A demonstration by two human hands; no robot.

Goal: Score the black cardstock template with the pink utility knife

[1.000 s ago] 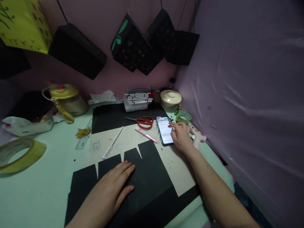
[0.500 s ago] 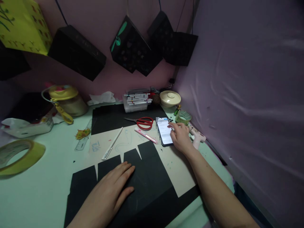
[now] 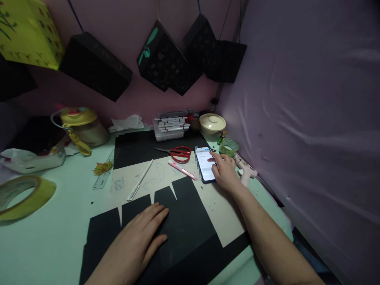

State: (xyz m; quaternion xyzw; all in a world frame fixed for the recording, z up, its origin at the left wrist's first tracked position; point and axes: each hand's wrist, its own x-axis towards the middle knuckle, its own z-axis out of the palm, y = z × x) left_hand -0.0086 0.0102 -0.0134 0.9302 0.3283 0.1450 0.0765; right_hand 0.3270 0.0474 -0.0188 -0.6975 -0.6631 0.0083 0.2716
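Note:
My left hand (image 3: 141,233) lies flat on a black sheet of card (image 3: 187,225) with slits cut along its far edge. Its fingers are stretched out and hold nothing. At the right, my right hand (image 3: 225,170) is over a smartphone (image 3: 204,168) with a lit screen, index finger extended at the display. Whether that fingertip touches the glass I cannot tell. The phone lies on white paper (image 3: 225,221). Just left of it are a pink pen-shaped tool (image 3: 182,169) and red-handled scissors (image 3: 180,154). A white pen (image 3: 140,180) rests farther left.
Left are a roll of yellowish tape (image 3: 44,198), a clear ruler (image 3: 101,181) and a yellow-lidded jug (image 3: 86,122). Behind stand a box of markers (image 3: 169,134) and a lidded bowl (image 3: 212,123). A pink glue gun (image 3: 246,170) and green tape (image 3: 228,147) lie right. Black paper boxes (image 3: 96,65) hang above.
The right index finger has shifted very slightly over the phone screen. My left hand stays in place on the black card.

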